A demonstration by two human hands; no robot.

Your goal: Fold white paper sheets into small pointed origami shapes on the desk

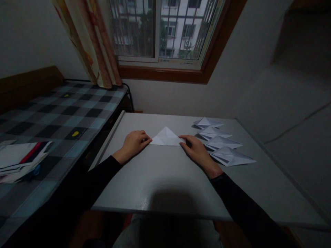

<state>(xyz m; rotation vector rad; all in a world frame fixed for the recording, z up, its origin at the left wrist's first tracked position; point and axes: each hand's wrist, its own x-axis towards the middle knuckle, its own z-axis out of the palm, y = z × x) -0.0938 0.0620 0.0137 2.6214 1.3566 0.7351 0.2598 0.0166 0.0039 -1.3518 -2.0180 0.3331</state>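
I have both hands on one folded paper triangle point(166, 136), which sits on the white table point(155, 172), around the middle of its width and toward the window side. Peak points to the window point(178, 31), long straight edge faces the wearer; I can make out a vertical crease down its center. Left hand point(133, 143): thumb and fingers pinched together at the triangle's left corner. Right hand point(197, 148): right corner caught between thumb and forefinger, the rest of the fingers curled. How firmly either one grips, I can't tell from this view. Hands are well apart from each other, the paper spanning the gap between them. Both arms in black sleeves point(240, 196), coming in from the near side.

To the right I get four folded paper shapes point(232, 156) in a slanting row, pointed at the ends with a raised middle; the nearest looks biggest, just beyond the right wrist. Neighbors in the row overlap or sit very close in my view; contact unclear. A dark shadow point(173, 199) falls on the near part of the tabletop.

Left of the table I have a bed point(88, 112) with a checked cover, a loose pile of papers point(23, 158) on it, a patterned curtain point(100, 44) hanging at its far end. Room is dim.
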